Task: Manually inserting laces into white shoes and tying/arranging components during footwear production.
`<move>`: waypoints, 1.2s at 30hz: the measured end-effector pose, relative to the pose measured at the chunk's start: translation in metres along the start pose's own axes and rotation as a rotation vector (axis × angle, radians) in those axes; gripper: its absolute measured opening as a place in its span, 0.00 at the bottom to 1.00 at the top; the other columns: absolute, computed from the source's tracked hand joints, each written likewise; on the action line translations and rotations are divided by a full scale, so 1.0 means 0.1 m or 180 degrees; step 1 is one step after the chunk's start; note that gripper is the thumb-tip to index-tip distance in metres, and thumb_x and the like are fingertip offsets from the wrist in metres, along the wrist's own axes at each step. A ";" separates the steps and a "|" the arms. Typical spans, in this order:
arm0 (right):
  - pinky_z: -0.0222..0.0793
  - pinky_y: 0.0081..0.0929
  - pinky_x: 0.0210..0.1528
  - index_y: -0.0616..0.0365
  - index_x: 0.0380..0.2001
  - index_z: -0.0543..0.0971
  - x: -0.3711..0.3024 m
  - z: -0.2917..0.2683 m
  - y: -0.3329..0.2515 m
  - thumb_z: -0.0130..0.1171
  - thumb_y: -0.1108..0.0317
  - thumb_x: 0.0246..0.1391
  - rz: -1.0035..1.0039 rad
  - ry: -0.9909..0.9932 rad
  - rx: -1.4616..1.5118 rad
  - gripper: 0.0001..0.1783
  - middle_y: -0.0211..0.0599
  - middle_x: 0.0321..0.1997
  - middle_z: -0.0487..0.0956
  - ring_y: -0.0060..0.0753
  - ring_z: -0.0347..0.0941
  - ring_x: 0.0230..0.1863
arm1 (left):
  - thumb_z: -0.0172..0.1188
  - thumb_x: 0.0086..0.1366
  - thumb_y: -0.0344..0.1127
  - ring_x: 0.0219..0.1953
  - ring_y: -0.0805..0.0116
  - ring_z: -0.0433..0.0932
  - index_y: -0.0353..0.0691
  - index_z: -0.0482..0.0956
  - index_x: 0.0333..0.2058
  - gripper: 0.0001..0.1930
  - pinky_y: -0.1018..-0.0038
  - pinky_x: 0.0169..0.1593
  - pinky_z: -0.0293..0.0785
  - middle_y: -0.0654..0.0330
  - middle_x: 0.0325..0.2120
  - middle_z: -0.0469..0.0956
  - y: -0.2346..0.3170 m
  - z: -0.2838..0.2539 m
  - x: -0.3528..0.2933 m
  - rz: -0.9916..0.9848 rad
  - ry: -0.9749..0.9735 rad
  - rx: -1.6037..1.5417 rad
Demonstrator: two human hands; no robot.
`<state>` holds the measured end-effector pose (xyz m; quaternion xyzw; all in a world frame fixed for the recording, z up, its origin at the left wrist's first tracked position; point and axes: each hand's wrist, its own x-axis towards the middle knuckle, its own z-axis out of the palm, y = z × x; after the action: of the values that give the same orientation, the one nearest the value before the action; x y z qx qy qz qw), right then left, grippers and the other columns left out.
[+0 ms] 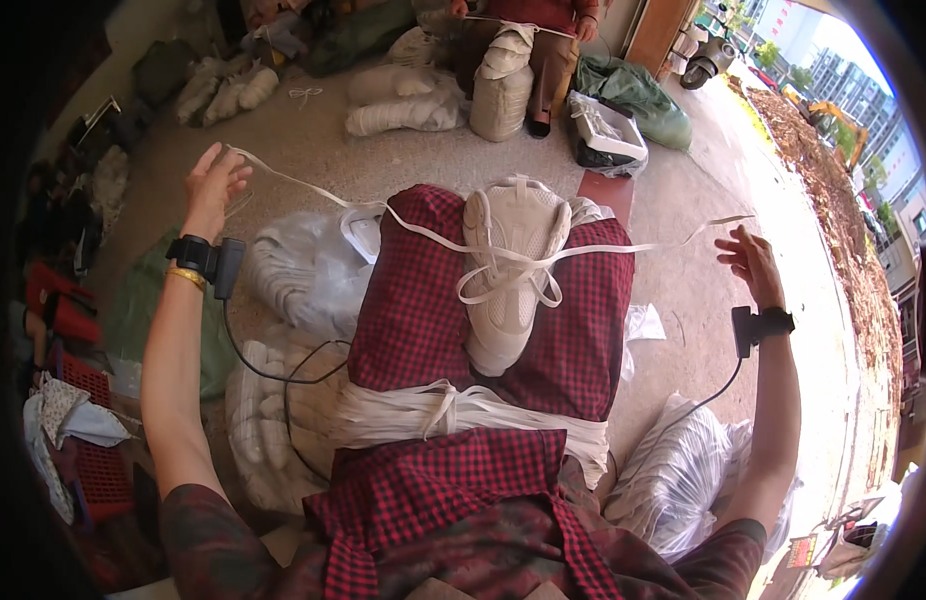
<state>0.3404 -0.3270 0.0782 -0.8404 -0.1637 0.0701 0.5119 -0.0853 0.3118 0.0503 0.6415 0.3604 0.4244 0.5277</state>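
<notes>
A whitish sneaker (503,285) lies across my lap on a red-and-black checked apron (413,300), between my thighs. Its white shoelace (518,262) is crossed and looped over the tongue, and its two ends stretch out to either side. At the upper left, my left hand (215,188) is raised with fingers apart, right by one lace end. On the right, my right hand (753,262) is held out with spread fingers, just below the other lace end. A bundle of white laces (463,415) lies across my lap, nearer than the shoe.
Clear bags of pale shoe parts (303,270) sit left of my legs, and another plastic bag (683,470) is at right. Ahead, a seated person (533,30) holds a lace over stacked shoe parts (501,100). A white box (608,130) stands beside a green sack (648,100). Black cables run from both wrists.
</notes>
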 end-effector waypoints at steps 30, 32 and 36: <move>0.37 0.18 0.17 0.44 0.19 0.68 -0.14 0.58 -0.62 0.59 0.52 0.65 -0.1092 -0.0421 0.1173 0.22 0.11 0.15 0.55 0.08 0.44 0.15 | 0.77 0.44 0.33 0.33 0.75 0.69 0.40 0.77 0.38 0.22 0.77 0.36 0.70 0.66 0.33 0.71 0.48 1.87 -1.97 0.1186 -0.2960 0.0950; 0.39 0.17 0.17 0.46 0.21 0.70 -0.09 0.64 -0.44 0.59 0.49 0.65 -0.1107 -0.0432 0.0681 0.22 0.12 0.16 0.57 0.08 0.45 0.16 | 0.76 0.43 0.31 0.32 0.75 0.69 0.40 0.76 0.40 0.24 0.77 0.36 0.71 0.65 0.34 0.72 0.37 1.86 -1.95 0.1488 -0.2855 0.1080; 0.72 0.29 0.37 0.62 0.39 0.79 -0.37 1.05 -0.47 0.65 0.51 0.60 -0.1986 -0.0419 -0.0775 0.22 0.35 0.44 0.77 0.33 0.75 0.39 | 0.75 0.46 0.30 0.31 0.75 0.70 0.39 0.77 0.40 0.21 0.78 0.34 0.71 0.65 0.36 0.72 0.37 1.80 -1.95 0.1460 -0.2929 0.1182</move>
<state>0.2658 -0.2319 0.0684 -0.7984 -0.4528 -0.0559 0.3929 0.0082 0.0608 0.0399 0.9055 0.0121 0.1334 0.4027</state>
